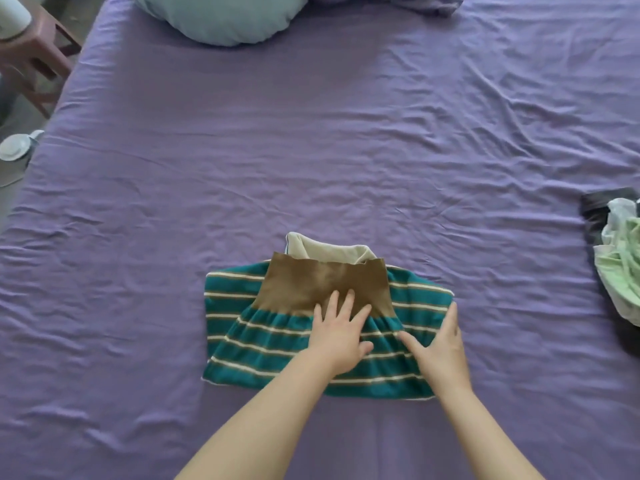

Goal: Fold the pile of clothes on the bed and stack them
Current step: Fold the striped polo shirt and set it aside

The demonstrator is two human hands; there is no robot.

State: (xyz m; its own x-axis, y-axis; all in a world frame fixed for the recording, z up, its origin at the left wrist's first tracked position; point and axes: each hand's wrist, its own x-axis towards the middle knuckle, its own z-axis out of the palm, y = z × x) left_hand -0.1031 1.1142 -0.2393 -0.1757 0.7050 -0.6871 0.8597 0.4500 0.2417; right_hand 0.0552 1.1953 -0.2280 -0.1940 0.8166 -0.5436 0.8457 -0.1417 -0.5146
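A folded teal garment with white and brown stripes [242, 341] lies on the purple bed sheet [311, 150] near the front edge. A brown panel [304, 282] covers its upper middle, and a cream collar [322, 251] sticks out behind. My left hand [341, 336] presses flat on the garment's middle, fingers straight and spread. My right hand [441, 348] rests flat on its right part, fingers straight toward the right edge. A pile of unfolded clothes [620, 268], pale green and white over something dark, sits at the right edge of the view.
A pale blue pillow [221, 19] lies at the head of the bed, with crumpled purple-grey fabric [426, 3] beside it. A wooden stool [34, 53] and a white round object [15, 147] stand on the floor left of the bed.
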